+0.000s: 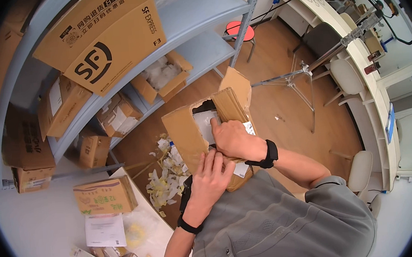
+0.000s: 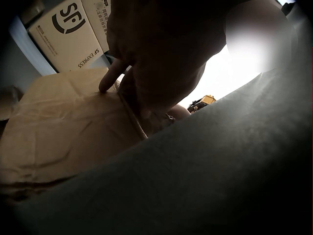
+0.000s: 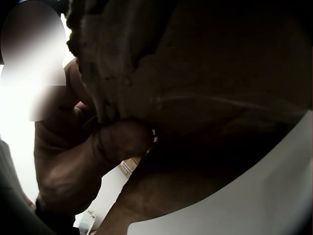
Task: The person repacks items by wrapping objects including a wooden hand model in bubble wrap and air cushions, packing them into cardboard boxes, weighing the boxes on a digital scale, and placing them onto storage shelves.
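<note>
A torn cardboard box (image 1: pixel 181 130) stands in front of the person's body, with a ragged opening and raised flaps. Inside the opening shows pale wrapped stuff (image 1: pixel 204 121). The left hand (image 1: pixel 213 176) grips the near torn edge, its fingers lying over the outer side. In the left wrist view a finger (image 2: pixel 111 77) presses on the cardboard (image 2: pixel 68 122). The right hand (image 1: pixel 239 139) is right beside it, holding the edge of the opening, one finger extended into the hole; its other fingertips are hidden. The right wrist view shows the torn cardboard edge (image 3: pixel 105 73) close up, dark.
Blue shelving (image 1: pixel 196 12) at the left carries a large SF box (image 1: pixel 111 48) and smaller cartons. Scraps of packing paper (image 1: pixel 168 178) lie on the floor. Another carton (image 1: pixel 105 196) sits at the lower left. A tripod (image 1: pixel 304 71), a red stool (image 1: pixel 240 30) and chairs stand beyond.
</note>
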Available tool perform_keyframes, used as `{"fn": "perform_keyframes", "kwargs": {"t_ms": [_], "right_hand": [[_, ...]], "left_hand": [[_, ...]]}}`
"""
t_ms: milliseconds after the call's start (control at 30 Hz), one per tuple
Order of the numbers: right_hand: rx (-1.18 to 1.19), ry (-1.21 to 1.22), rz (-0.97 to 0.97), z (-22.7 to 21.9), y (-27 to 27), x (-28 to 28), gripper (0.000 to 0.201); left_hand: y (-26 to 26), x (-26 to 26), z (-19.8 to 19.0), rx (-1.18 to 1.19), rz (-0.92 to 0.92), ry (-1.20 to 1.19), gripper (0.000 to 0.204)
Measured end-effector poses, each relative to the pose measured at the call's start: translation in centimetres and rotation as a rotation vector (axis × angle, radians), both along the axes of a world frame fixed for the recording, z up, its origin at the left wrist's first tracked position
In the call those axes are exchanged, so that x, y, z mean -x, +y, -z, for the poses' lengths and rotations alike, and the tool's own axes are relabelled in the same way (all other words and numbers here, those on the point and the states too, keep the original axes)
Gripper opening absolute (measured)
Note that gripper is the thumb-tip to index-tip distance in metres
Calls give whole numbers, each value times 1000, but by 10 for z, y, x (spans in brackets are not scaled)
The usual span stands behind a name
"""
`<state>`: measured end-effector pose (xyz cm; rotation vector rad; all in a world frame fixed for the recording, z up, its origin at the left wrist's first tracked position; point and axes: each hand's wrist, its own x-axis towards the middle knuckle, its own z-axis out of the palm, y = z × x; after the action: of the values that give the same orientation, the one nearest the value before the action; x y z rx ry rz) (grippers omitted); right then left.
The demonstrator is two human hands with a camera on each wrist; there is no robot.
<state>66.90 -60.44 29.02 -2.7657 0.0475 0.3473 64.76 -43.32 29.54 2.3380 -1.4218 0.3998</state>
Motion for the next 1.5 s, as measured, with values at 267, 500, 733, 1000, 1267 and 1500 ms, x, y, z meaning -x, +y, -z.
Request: {"fn": "perform_keyframes", "kwargs": {"t_ms": [267,500,733,1000,1267,1500], "right_hand": [[-585,-107,209,-23,9,15,26],[-635,14,-10,-3,5,16,42],[-477,204,-246,-28,-2,12,42],[-600,213,-338,-31,-20,8,29],[-671,251,-402,-35,-15,12,35],[-743,238,-413,-24,-24,5,29]], "left_hand": [[22,-6,9,23,-44,12,13],[25,-9,5,94,-22,21,12],[36,-9,1,120,-52,-25,13],[24,-6,-6,-70,-100,44,13],[32,1,-10,-167,-124,16,20],[27,-13,-20,-245,-104,97,23]]}}
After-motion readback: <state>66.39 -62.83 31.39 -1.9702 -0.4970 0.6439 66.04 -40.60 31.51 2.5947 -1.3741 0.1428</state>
